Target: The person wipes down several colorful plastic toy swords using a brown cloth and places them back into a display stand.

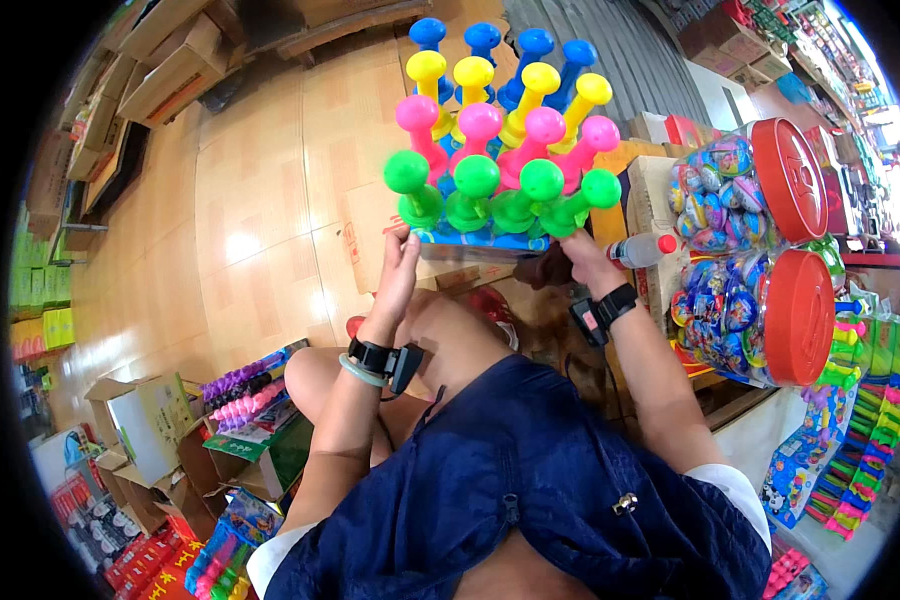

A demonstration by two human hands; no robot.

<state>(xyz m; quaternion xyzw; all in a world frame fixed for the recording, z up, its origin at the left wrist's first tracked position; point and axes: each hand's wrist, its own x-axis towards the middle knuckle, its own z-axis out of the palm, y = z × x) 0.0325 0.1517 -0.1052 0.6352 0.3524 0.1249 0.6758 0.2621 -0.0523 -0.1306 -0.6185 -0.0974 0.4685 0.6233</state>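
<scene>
Before me is a blue-patterned display box (487,239) packed with several dumbbell-shaped plastic toys with round knobs on top. They stand in colour rows: green (477,178) nearest me, then pink (481,122), yellow (473,73) and blue (483,37) farthest. My left hand (400,268) grips the box's near left corner, thumb up along its edge. At the near right corner, my right hand (586,259) holds the other side, its lower fingers in shadow. Both wrists wear black straps with small devices.
Two clear jars (720,193) (724,307) of colourful wrapped egg-shaped items, with red lids, stand at right beside a plastic bottle (636,250). Open cartons (146,431) and packaged goods lie at lower left. Flattened cardboard (364,240) lies on the tiled floor (259,172).
</scene>
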